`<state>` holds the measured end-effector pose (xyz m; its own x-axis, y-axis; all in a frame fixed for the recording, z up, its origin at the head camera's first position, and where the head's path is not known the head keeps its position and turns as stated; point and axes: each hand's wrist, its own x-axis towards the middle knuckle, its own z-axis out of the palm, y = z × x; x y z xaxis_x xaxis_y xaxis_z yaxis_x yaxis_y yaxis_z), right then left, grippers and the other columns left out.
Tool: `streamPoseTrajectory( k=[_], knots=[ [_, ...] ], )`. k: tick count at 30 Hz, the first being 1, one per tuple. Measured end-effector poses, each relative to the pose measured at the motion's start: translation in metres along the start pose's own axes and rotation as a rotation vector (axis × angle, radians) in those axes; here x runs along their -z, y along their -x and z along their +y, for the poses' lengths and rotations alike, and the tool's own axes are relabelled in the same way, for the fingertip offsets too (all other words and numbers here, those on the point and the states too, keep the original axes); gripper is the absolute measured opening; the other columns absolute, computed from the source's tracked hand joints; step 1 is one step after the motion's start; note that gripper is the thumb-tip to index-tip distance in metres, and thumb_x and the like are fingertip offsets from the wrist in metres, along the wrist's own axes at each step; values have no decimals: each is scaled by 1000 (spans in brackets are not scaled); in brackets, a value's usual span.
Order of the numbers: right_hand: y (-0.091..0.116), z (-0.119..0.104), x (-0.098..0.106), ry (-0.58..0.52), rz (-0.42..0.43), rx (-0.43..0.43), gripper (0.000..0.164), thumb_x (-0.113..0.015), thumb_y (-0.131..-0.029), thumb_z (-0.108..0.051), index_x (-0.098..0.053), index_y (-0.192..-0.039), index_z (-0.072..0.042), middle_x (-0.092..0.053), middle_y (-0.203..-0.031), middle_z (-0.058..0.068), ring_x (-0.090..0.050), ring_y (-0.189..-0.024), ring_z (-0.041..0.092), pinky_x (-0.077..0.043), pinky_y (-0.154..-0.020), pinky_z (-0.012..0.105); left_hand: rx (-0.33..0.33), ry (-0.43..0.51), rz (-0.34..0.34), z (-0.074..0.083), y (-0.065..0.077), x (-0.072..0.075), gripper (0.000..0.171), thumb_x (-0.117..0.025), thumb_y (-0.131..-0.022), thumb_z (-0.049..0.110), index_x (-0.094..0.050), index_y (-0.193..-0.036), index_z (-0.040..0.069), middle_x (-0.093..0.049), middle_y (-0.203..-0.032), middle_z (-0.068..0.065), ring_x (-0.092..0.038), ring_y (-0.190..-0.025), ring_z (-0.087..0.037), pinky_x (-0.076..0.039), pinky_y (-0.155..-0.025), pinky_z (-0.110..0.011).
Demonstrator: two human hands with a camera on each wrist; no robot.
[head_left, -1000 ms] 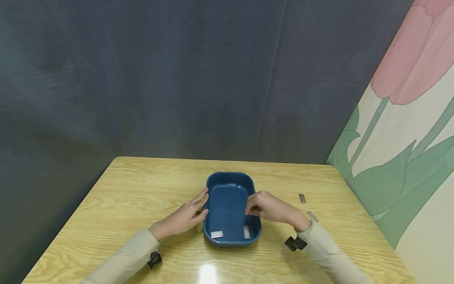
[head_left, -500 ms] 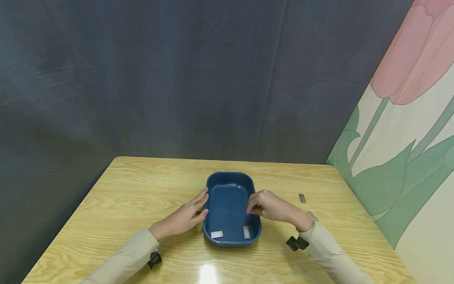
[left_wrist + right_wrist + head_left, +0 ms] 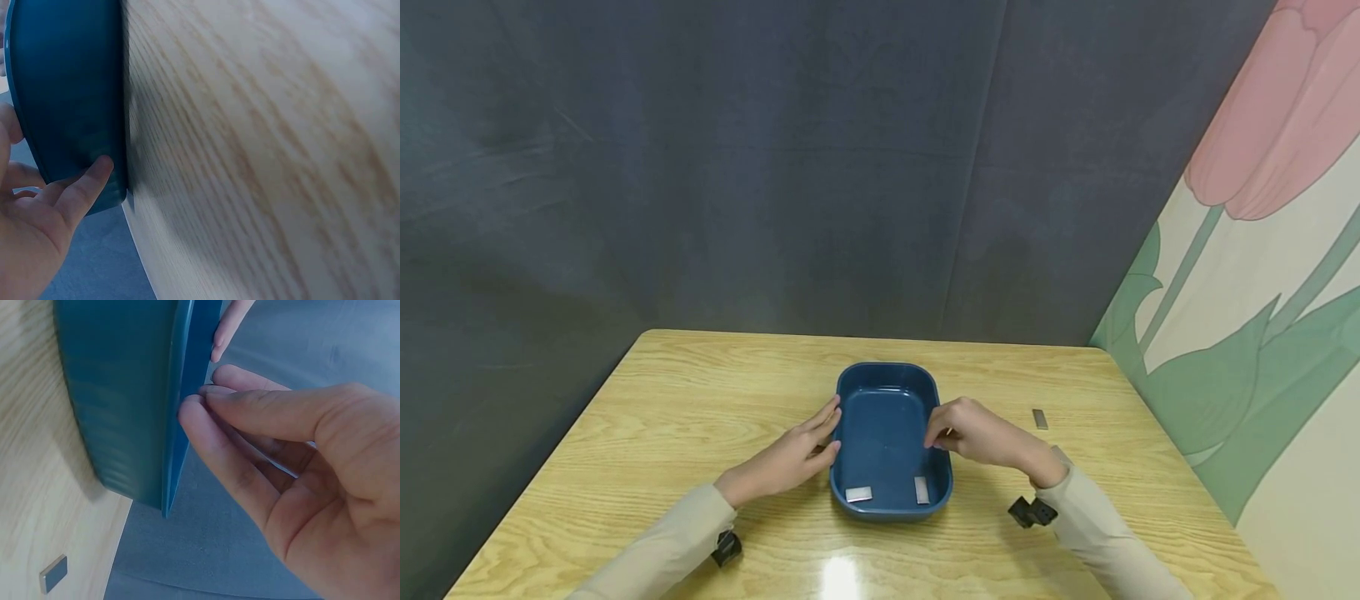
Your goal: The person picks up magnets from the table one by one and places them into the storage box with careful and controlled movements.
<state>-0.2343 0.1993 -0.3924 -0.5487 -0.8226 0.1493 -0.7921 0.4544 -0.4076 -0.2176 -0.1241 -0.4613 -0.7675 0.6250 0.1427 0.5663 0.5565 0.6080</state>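
A deep blue plastic bin [image 3: 886, 446] stands on the table. Two small flat silver rectangular pieces lie inside its near end: one piece [image 3: 858, 494] at the left, the other piece [image 3: 922, 490] at the right. My left hand [image 3: 786, 458] touches the bin's left wall with extended fingers; the left wrist view has a fingertip [image 3: 103, 165] against the outer wall. My right hand [image 3: 973, 432] is at the right rim, thumb and fingertips brought together. Nothing shows between them in the right wrist view, where the hand [image 3: 300, 469] overlaps the rim.
Another flat silver piece [image 3: 1040, 419] lies on the wooden table [image 3: 722, 392], right of the bin. A dark curtain [image 3: 820, 183] hangs behind the table, and a wall with painted tulips [image 3: 1262, 333] stands at the right. Each wrist bears a small black camera [image 3: 1032, 512].
My right hand has drawn slightly back and right toward the bin's rim. The right sleeve now covers a silver piece seen earlier on the table. My left hand has not moved.
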Motion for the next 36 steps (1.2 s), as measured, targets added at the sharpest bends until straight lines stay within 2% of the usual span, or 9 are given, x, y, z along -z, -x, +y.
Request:
streamPoseTrajectory(
  k=[17,26,36],
  knots=[
    [7,2,3,12,2,-39,15,-70,-87,9,-79,-92,-2,-72,-93,1,-67,-84,7,-54,-69,17,-2,15,-2,-1,0,-1,58,-47,-107,23,-24,-153,-5,-6,-164,-14,-44,-135,-25,-48,-99,-34],
    [11,4,5,9,14,-40,17,-69,-87,11,-78,-92,-2,-72,-92,2,-67,-83,7,-54,-69,18,-1,14,1,-1,0,-1,58,-47,-107,24,-25,-153,-5,-6,-165,-13,-38,-139,-26,-47,-100,-35],
    [15,5,6,16,24,-55,17,-69,-86,11,-78,-90,-3,-72,-90,1,-67,-82,8,-55,-69,19,1,30,-2,-1,0,0,58,-47,-107,22,-24,-153,-5,-6,-165,-14,-45,-135,-25,-49,-98,-33]
  ],
)
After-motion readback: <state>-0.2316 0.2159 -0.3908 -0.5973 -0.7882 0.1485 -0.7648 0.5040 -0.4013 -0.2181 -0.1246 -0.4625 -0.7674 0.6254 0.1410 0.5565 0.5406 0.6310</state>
